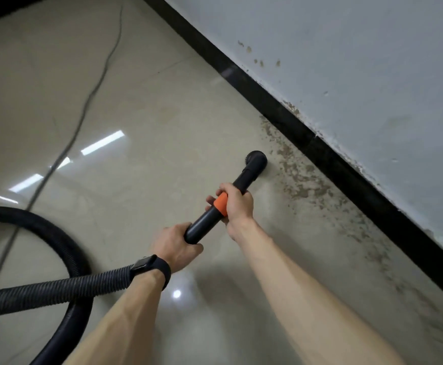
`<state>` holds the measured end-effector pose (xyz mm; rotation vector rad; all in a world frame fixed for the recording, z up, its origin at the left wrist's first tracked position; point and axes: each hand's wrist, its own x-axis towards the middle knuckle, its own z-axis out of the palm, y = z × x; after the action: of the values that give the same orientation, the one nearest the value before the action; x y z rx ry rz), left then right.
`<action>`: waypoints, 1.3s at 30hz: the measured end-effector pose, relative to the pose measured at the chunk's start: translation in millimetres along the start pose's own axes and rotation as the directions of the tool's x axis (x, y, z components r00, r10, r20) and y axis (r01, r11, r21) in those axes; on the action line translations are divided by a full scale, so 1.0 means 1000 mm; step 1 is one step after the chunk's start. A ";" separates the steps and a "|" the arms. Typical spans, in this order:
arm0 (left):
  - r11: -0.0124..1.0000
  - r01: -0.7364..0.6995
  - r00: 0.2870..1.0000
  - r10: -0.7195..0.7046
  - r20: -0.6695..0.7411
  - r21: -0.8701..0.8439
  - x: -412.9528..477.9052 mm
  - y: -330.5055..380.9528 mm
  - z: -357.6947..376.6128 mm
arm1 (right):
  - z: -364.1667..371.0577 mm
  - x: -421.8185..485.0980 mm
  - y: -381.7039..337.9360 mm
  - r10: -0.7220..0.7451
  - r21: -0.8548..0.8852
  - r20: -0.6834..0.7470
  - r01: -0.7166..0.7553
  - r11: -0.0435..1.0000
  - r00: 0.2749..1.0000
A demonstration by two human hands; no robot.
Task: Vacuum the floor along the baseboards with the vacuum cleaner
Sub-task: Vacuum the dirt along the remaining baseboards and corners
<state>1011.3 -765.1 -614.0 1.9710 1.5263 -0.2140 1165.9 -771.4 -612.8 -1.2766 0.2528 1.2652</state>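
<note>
A black vacuum wand (pixel 207 219) with an orange collar (pixel 221 204) points toward the wall. Its round nozzle (pixel 256 160) sits on the glossy beige tiled floor (pixel 162 106), at the edge of a band of brown dirt (pixel 304 185) that runs along the black baseboard (pixel 307 138). My right hand (pixel 237 206) grips the wand at the orange collar. My left hand (pixel 174 246), with a dark watch on its wrist, grips the wand's rear end. The ribbed black hose (pixel 57 288) leaves that end and loops to the left.
A thin power cord (pixel 88 101) trails across the floor toward the far left. The grey-white wall (pixel 359 61) above the baseboard is stained and chipped. A second dark baseboard (pixel 2 9) shows at the top left corner.
</note>
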 end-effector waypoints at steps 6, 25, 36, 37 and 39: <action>0.985 -0.030 0.998 0.020 0.061 0.167 -0.035 -0.014 -0.011 | -0.016 -0.046 0.026 0.044 0.061 -0.119 -0.037 0.997 0.992; 0.924 -0.158 0.983 0.113 0.145 0.348 -0.111 -0.059 0.008 | -0.082 -0.107 0.076 0.144 0.199 -0.318 -0.082 0.977 0.937; 0.930 -0.071 0.996 0.047 0.073 0.360 -0.091 -0.075 -0.022 | -0.037 -0.098 0.072 0.138 0.030 -0.240 -0.134 0.990 0.961; 0.924 -0.103 0.993 0.072 0.099 0.367 -0.087 -0.070 -0.020 | -0.044 -0.099 0.071 0.138 0.054 -0.281 -0.128 0.990 0.950; 0.910 -0.169 0.981 0.119 0.153 0.377 -0.080 -0.059 -0.011 | -0.062 -0.101 0.070 0.125 0.113 -0.359 -0.090 0.990 0.925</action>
<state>929.5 -816.3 -588.9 2.3167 1.3234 -0.6098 1101.9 -892.0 -599.2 -1.4272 0.6510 1.0847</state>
